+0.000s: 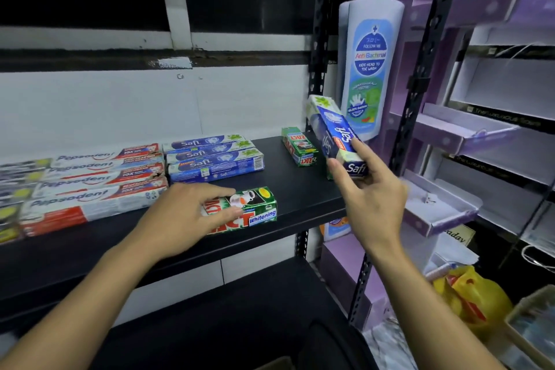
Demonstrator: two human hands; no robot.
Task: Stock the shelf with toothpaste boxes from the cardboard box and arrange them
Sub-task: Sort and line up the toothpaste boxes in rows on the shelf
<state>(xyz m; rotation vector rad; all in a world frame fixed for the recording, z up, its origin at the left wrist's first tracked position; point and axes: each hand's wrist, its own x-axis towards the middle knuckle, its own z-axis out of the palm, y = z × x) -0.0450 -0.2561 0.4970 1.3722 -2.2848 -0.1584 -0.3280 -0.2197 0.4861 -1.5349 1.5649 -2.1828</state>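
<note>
On the black shelf (300,189), my left hand (183,216) grips a green Zact Whitening toothpaste box (255,210) lying near the front edge. My right hand (366,192) holds a blue Safi toothpaste box (333,132) tilted in the air above the shelf's right end. Three Safi boxes (214,156) lie stacked in a row at the shelf's middle. Several Pepsodent boxes (90,186) lie to the left. Another green Zact box (298,146) lies at the back right. The cardboard box is not clearly in view.
A tall cardboard bottle display (371,69) stands right of the black upright post (420,84). Purple display trays (450,132) fill the right side. A yellow bag (471,297) sits low at the right. A lower black shelf (240,309) lies beneath.
</note>
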